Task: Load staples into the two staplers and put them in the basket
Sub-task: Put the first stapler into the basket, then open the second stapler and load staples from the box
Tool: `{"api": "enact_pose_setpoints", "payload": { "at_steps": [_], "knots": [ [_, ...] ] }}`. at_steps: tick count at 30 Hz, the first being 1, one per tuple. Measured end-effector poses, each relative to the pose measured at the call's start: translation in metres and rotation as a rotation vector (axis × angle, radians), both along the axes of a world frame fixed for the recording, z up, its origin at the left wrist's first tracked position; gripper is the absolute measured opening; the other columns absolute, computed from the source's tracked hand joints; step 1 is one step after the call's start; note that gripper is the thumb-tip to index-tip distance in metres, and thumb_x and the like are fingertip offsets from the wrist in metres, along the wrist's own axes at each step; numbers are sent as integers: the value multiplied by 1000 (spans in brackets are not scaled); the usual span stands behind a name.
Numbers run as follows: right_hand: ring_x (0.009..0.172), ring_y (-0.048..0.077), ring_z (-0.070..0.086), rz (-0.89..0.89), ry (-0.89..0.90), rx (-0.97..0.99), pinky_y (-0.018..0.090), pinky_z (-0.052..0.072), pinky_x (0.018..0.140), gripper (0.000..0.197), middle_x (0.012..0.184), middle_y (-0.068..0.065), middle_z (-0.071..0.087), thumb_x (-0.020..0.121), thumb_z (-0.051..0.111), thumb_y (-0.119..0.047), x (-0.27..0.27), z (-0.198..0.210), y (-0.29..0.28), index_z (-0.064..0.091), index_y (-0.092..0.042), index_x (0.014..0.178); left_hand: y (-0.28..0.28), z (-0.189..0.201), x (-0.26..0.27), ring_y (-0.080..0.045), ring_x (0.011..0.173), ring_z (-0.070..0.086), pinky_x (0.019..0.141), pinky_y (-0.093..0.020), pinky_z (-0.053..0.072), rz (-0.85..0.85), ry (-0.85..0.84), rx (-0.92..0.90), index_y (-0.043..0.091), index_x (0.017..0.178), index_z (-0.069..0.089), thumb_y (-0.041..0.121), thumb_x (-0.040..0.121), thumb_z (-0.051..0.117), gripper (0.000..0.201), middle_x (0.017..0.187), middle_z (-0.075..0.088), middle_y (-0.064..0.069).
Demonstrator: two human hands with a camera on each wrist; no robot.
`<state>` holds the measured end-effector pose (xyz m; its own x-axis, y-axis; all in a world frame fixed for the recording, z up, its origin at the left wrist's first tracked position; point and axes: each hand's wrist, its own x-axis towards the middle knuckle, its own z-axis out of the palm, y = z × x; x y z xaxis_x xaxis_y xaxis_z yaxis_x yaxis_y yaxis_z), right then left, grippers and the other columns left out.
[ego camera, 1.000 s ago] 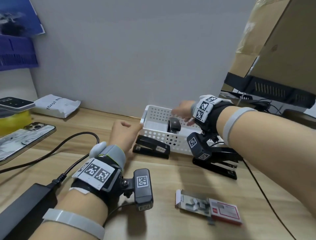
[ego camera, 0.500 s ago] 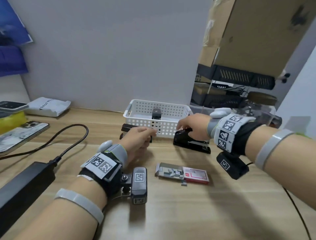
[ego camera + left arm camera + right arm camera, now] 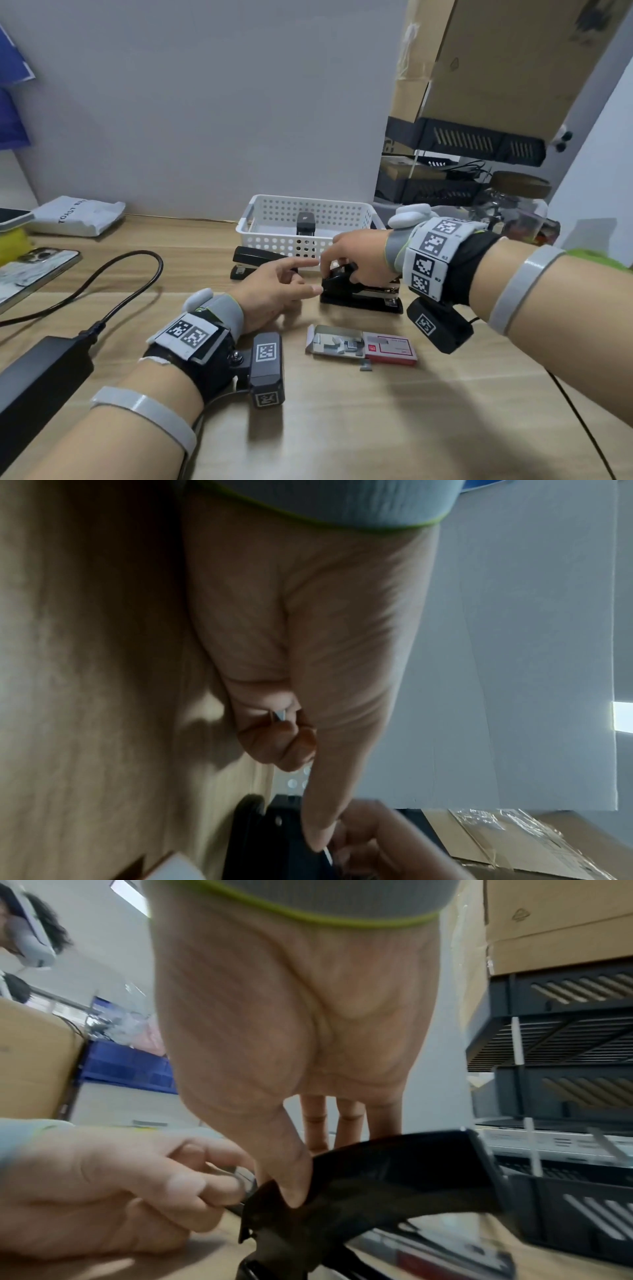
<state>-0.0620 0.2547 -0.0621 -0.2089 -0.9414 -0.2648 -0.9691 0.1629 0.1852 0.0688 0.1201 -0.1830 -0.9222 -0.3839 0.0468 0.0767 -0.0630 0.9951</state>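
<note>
A black stapler [image 3: 363, 296] lies on the wooden desk in front of the white perforated basket [image 3: 356, 214]. My right hand [image 3: 337, 270] grips its top cover from above; in the right wrist view the thumb presses the side of the raised cover [image 3: 394, 1172]. My left hand [image 3: 313, 277] reaches to the stapler's front end, and its curled fingers pinch a small metal staple strip [image 3: 245, 1177]. A second black stapler [image 3: 257, 260] lies at the basket's front left. A third black stapler [image 3: 306, 222] stands inside the basket. The open red staple box [image 3: 388, 349] lies near me.
A phone [image 3: 30, 270], a black power brick [image 3: 37, 377] with its cable [image 3: 137, 274] and a white bag [image 3: 75, 214] occupy the desk's left. Cardboard boxes [image 3: 496, 61], black crates [image 3: 479, 144] and a jar [image 3: 513, 205] crowd the right rear. One loose staple piece [image 3: 365, 367] lies by the box.
My right hand left the basket and took hold of the right stapler's top. My left hand moved right from the left stapler to this stapler's front.
</note>
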Motion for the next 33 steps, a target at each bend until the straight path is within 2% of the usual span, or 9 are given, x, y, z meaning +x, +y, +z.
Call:
{"api": "enact_pose_setpoints", "payload": {
  "at_steps": [2, 5, 8, 12, 14, 18, 21, 27, 33],
  "knots": [
    [102, 23, 60, 36, -10, 5, 41, 54, 89, 43, 116, -2, 58, 91, 59, -10, 10, 0, -7, 59, -38, 124, 0, 0, 0, -15, 63, 40, 63, -24, 39, -27, -3, -63, 16, 123, 70, 6, 81, 81, 45, 69, 36, -3],
    [102, 23, 60, 77, 9, 38, 43, 54, 89, 41, 117, -1, 59, 91, 59, -13, 22, -3, -18, 58, -37, 123, 3, 2, 1, -20, 82, 55, 80, -32, 44, 3, -40, -210, 16, 107, 77, 27, 72, 86, 38, 85, 56, -9],
    [102, 25, 62, 85, 38, 74, 44, 55, 89, 41, 115, 0, 61, 90, 59, -13, 25, -2, -22, 58, -38, 122, 6, 4, 1, -7, 58, 53, 62, -19, 43, 70, -63, -278, 11, 101, 77, 22, 79, 83, 25, 65, 59, 6],
    [102, 25, 62, 78, 37, 90, 45, 55, 90, 40, 114, 0, 61, 89, 59, -13, 25, -1, -22, 57, -38, 121, 6, -1, 2, -19, 55, 33, 54, -31, 29, 108, -59, -297, 14, 93, 76, 38, 71, 85, 34, 57, 36, 6],
    [101, 24, 61, 74, -1, 52, 43, 54, 89, 42, 115, 0, 61, 90, 58, -12, 25, -2, -19, 57, -38, 122, 4, -2, 2, -18, 53, 31, 53, -31, 27, 116, -59, -278, 17, 90, 76, 33, 74, 85, 24, 55, 34, 8],
    [100, 15, 62, -64, -278, -173, 32, 50, 90, 49, 111, -11, 61, 88, 64, -22, 4, -3, 4, 48, -41, 130, 4, -1, 0, -14, 53, 35, 54, -28, 33, 148, -51, -230, 30, 91, 80, 22, 77, 86, 17, 56, 36, 11],
    [98, 12, 64, -256, -500, -309, 37, 53, 95, 40, 110, -11, 62, 82, 74, -34, -27, -11, 34, 56, -41, 117, 0, -2, 0, -11, 58, 39, 60, -23, 37, 190, -56, -225, 33, 89, 81, 18, 77, 86, 20, 60, 38, 9],
    [80, 19, 64, -585, -1043, -539, 33, 58, 72, 20, 98, 12, 66, 89, 66, 0, -52, -59, 71, 68, -18, 96, -3, 0, 4, -13, 53, 39, 53, -25, 37, 167, -76, -188, 20, 107, 76, 18, 74, 88, 35, 63, 46, 7],
    [60, 13, 67, -687, -1351, -640, 21, 59, 58, 13, 75, 7, 64, 90, 64, 5, -48, -87, 63, 65, -8, 89, -4, -1, 4, -14, 53, 41, 48, -22, 39, 172, -41, -122, 20, 107, 78, 28, 61, 88, 47, 73, 61, -3]
  ]
}}
